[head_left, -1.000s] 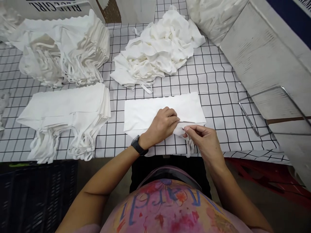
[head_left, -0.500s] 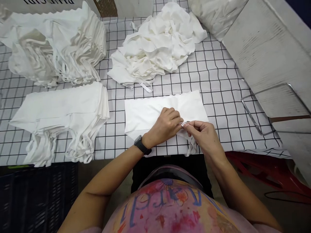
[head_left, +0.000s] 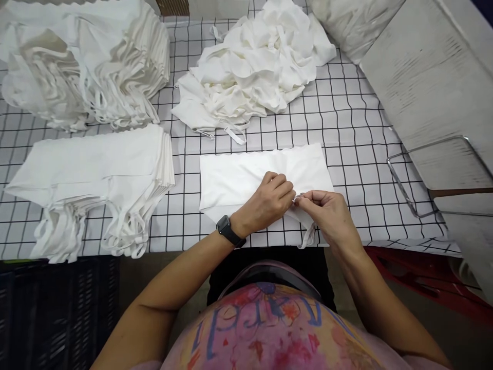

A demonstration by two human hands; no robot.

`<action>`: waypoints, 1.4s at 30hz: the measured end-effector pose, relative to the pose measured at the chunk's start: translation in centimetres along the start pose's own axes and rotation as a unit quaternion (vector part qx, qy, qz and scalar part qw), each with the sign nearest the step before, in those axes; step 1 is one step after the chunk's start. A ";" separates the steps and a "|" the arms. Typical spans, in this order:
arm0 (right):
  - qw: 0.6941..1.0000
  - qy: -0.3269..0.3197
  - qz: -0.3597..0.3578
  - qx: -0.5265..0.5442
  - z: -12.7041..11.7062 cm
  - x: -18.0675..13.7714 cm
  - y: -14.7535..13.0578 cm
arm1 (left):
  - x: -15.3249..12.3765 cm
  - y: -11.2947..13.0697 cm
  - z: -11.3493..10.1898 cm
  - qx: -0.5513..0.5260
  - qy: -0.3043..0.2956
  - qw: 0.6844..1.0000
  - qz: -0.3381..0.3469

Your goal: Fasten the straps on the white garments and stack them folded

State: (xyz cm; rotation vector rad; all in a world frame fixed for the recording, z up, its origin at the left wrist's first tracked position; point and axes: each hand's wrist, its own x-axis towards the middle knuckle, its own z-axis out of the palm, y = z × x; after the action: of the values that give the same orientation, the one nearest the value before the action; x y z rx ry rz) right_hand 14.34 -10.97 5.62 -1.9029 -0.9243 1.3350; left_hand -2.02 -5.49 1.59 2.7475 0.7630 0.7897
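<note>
Two bare hands met over one flat white garment (head_left: 246,177) on the gridded surface (head_left: 346,128), near its front edge. It lay spread and smooth, its near edge and a thin strap (head_left: 310,237) drooping off the surface toward the person. Three other lots of white cloth shared the surface: a tall leaning stack (head_left: 88,61) at far left, a neat flat stack (head_left: 92,169) in front of it, and a loose tumbled heap (head_left: 254,72) beyond the garment. One wire frame (head_left: 431,177) sat at the right, beside a pale board (head_left: 427,77). The left hand (head_left: 267,203), one dark watch (head_left: 230,232) on its wrist, pressed down on the garment with its fingers (head_left: 287,191) pinched together at the near edge. The right hand (head_left: 327,216) answered it, fingers (head_left: 304,198) nipping the same small point of cloth or strap end; what exactly sat between them was too small to tell. By its look the cloth was light, soft and limp, likely to slide and crumple, so best taken at a hem or a strap
</note>
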 end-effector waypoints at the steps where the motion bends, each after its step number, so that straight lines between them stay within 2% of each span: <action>1: 1.000 0.002 -0.002 -0.006 0.0 -0.1 -0.1 | 0.0 0.1 0.0 0.003 -0.002 1.000 0.001; 10: 0.999 -0.020 -0.010 -0.028 -0.5 0.3 -0.1 | -0.1 0.1 0.0 0.036 0.022 0.999 0.032; 16: 1.000 0.007 0.004 -0.010 -0.1 0.4 -0.2 | -0.1 0.0 0.0 0.026 0.042 0.998 0.025; 20: 1.000 0.020 -0.003 -0.001 0.0 0.2 -0.2 | -0.1 0.0 0.1 0.015 0.042 0.999 0.020; 27: 0.999 -0.018 -0.011 -0.027 -0.3 0.3 -0.5 | -0.2 0.0 0.2 0.004 0.040 0.999 0.032; 31: 0.999 0.018 -0.020 -0.037 -0.4 0.4 -0.3 | -0.3 -0.1 0.3 -0.003 0.022 0.999 0.027; 36: 0.999 0.049 -0.014 -0.007 -0.6 0.5 0.1 | -0.4 0.0 0.4 0.010 0.038 0.999 0.033; 42: 0.998 0.021 0.030 0.044 -0.7 0.0 0.3 | -0.2 -0.1 0.4 0.031 0.046 0.998 0.030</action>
State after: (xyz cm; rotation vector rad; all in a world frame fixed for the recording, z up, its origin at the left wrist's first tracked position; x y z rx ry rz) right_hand 15.10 -11.17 5.60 -1.8963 -0.7802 1.3424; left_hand -2.02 -5.54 1.09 2.8184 0.7374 0.9268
